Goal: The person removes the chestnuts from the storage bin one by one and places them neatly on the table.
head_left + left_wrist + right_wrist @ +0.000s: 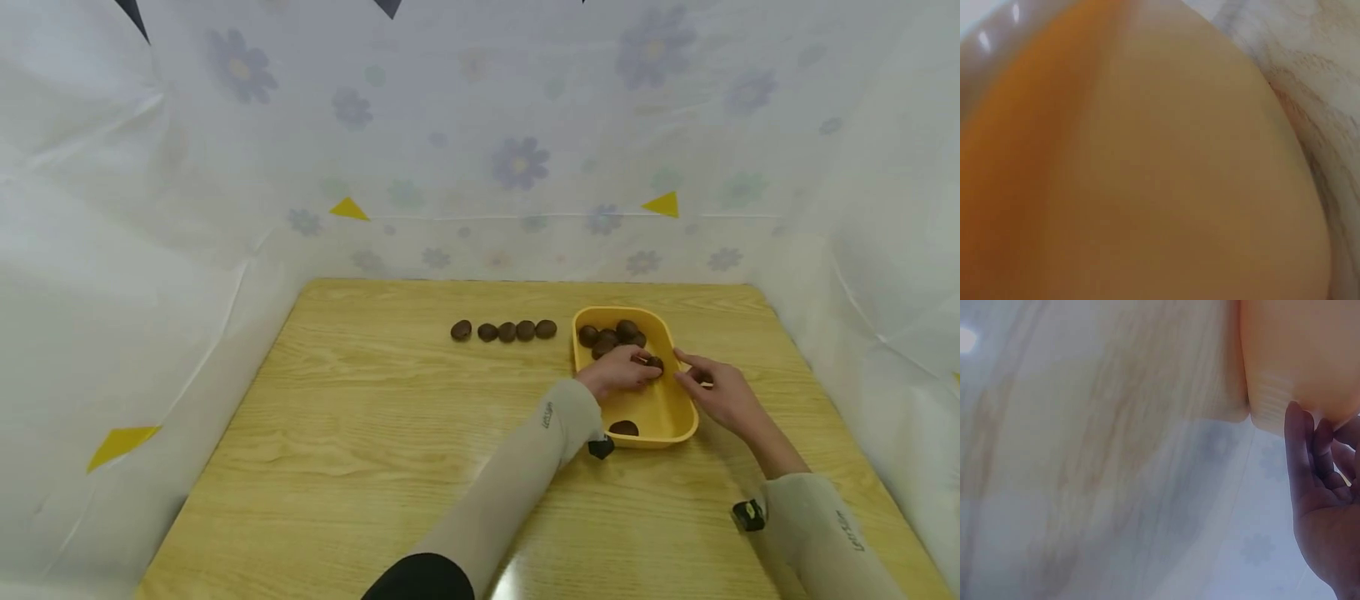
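Reaching into a yellow plastic tray, my left hand pinches a dark brown chestnut at its fingertips, near the tray's right side. Several more chestnuts are heaped at the tray's far left, behind that hand. Another chestnut lies by the near wall. My right hand is outside the tray, with fingertips at the right rim. In the right wrist view, its slightly bent fingers are at the tray's outer wall. Blurred tray wall fills most of the left wrist view.
Left of the tray, a row of several chestnuts lies on the wood-grain table, the leftmost slightly apart. White flower-patterned sheeting rises behind the table and along both sides.
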`<state>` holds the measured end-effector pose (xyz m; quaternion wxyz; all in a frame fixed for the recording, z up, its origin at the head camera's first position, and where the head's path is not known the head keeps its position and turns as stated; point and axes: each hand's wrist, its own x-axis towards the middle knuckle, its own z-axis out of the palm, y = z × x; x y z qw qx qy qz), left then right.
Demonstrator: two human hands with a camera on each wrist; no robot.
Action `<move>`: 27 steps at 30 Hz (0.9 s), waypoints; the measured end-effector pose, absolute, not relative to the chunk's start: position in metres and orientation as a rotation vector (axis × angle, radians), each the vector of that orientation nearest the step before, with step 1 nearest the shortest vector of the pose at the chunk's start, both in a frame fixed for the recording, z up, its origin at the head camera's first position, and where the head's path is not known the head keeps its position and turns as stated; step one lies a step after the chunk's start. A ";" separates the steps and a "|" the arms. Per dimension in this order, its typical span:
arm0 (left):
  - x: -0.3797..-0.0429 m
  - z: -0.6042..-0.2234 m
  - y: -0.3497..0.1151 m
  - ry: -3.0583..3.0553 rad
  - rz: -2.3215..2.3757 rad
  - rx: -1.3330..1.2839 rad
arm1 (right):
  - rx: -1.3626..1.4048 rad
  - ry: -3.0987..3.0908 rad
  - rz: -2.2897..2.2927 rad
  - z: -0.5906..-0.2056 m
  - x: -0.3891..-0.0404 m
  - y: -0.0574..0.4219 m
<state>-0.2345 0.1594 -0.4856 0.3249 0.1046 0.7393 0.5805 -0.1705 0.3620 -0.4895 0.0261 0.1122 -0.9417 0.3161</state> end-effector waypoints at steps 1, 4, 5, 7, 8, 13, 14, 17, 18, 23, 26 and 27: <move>-0.235 -0.486 0.159 1.946 1.509 0.281 | 0.347 -2.908 0.978 -0.489 -0.170 0.362; -0.234 -0.487 0.159 1.967 1.470 0.300 | 0.358 -2.907 0.984 -0.489 -0.170 0.361; -0.234 -0.487 0.159 1.968 1.461 0.313 | 0.360 -2.906 0.988 -0.488 -0.170 0.361; -0.234 -0.489 0.160 1.960 1.459 0.334 | 0.361 -2.903 0.999 -0.489 -0.170 0.361; -0.234 -0.490 0.160 1.949 1.469 0.346 | 0.360 -2.904 1.001 -0.489 -0.170 0.361; -0.234 -0.493 0.159 1.911 1.517 0.372 | 0.345 -2.905 1.008 -0.490 -0.170 0.362; -0.234 -0.493 0.159 1.913 1.519 0.373 | 0.346 -2.904 1.006 -0.490 -0.170 0.362; -0.234 -0.494 0.160 1.912 1.516 0.366 | 0.353 -2.898 1.000 -0.491 -0.171 0.363; -0.235 -0.494 0.160 1.912 1.512 0.365 | 0.357 -2.895 0.994 -0.491 -0.171 0.363; -0.233 -0.491 0.158 1.929 1.480 0.362 | 0.374 -2.880 0.975 -0.492 -0.171 0.362; -0.230 -0.488 0.156 1.961 1.446 0.379 | 0.373 -2.879 0.980 -0.492 -0.170 0.362; -0.229 -0.487 0.156 1.974 1.436 0.386 | 0.368 -2.879 0.981 -0.492 -0.170 0.362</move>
